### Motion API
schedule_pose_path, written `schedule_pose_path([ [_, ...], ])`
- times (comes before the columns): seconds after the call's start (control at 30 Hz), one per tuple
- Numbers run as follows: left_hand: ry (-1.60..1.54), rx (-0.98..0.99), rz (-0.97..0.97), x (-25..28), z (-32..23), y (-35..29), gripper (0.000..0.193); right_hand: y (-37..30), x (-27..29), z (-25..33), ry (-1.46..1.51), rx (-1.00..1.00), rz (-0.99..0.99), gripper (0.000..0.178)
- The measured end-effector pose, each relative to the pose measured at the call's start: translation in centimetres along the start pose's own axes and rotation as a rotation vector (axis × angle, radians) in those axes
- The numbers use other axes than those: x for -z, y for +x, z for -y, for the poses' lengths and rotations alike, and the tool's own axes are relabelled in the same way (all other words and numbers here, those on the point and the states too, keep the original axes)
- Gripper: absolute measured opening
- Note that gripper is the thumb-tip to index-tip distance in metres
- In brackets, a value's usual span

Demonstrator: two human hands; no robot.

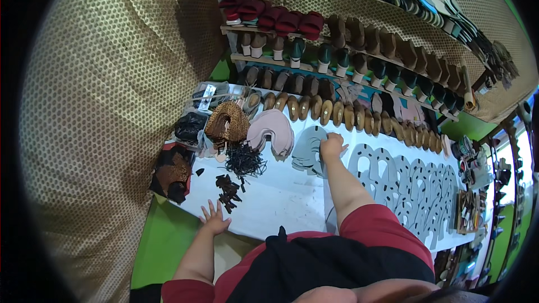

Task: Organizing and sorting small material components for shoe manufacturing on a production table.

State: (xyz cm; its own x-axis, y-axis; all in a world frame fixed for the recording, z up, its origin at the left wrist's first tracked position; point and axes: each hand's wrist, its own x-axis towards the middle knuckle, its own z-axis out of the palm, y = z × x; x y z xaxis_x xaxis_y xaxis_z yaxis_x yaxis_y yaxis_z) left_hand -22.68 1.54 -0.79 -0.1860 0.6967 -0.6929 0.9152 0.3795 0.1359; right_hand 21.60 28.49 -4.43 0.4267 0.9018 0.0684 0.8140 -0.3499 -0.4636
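On the white table [275, 205], my left hand [214, 221] rests near the front left edge, open with its fingers spread. Small dark brown strips [227, 192] lie in a loose pile just beyond it. My right hand [332, 148] reaches to a stack of grey U-shaped shoe-upper pieces [306, 147]. Its thumb side closes on the stack's right edge, with other fingers sticking out to the right; the fingertips are partly hidden. Right of that hand, many more grey U-shaped pieces [384, 177] lie spread in overlapping rows, with dark marks on them.
Pink U-shaped pieces [271, 130], leopard-print pieces [227, 123] and thin black strips [245, 159] lie at the left. Brown shoe soles [325, 111] line the back. Shelves hold red slippers [289, 21] and heeled shoes [359, 67]. A patterned curtain [106, 106] hangs left.
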Motion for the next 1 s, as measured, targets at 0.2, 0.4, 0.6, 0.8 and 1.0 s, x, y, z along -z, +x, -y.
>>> schedule_pose_path([
  [0.2,0.001,0.011,0.010,-0.1,0.1,0.0,0.105,0.5,1.5,0.9,0.022,0.099,0.078,0.025],
  [0.4,-0.004,0.014,0.018,0.2,-0.2,-0.1,0.105,-0.1,2.2,0.9,0.027,0.169,0.134,0.035],
  [0.6,-0.003,0.015,0.012,0.0,-0.1,-0.1,0.105,-2.9,3.9,1.6,0.312,0.192,0.108,0.033],
  [0.8,0.008,-0.004,-0.016,-0.8,0.7,0.5,0.105,-8.8,7.4,3.1,0.420,0.359,0.113,0.031],
  [1.0,0.017,-0.019,-0.036,-1.2,1.1,0.7,0.105,-16.4,13.1,5.6,0.679,0.188,0.620,0.027],
])
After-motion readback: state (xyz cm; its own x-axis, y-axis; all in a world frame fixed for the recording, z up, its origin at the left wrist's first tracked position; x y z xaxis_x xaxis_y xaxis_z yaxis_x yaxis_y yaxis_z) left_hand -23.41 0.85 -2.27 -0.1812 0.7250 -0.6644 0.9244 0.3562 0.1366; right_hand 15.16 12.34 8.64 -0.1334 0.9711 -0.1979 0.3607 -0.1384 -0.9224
